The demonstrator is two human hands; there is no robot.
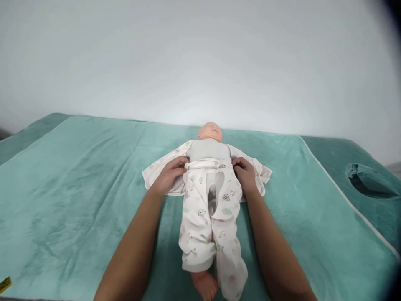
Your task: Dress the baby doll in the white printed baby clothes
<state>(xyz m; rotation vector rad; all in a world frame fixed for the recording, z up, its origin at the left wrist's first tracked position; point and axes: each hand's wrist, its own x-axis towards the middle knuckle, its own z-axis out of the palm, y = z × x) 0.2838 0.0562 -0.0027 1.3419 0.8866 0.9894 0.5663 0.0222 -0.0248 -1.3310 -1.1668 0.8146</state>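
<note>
Seemingly, left fingers (179, 162) and right fingers (240, 161) pinched on doll's (209, 131) trousers (196, 225), tips partly hidden

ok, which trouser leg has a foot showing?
The left trouser leg in the picture: a bare foot pokes out below its cuff. The right trouser leg shows none.

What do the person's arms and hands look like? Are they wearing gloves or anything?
No gloves! The left hand and right hand are bare, with no watch or bracelet showing. The left arm and right arm are bare too, slimmer near the hands, with no sleeves in view. I can't tell about rings.
</note>
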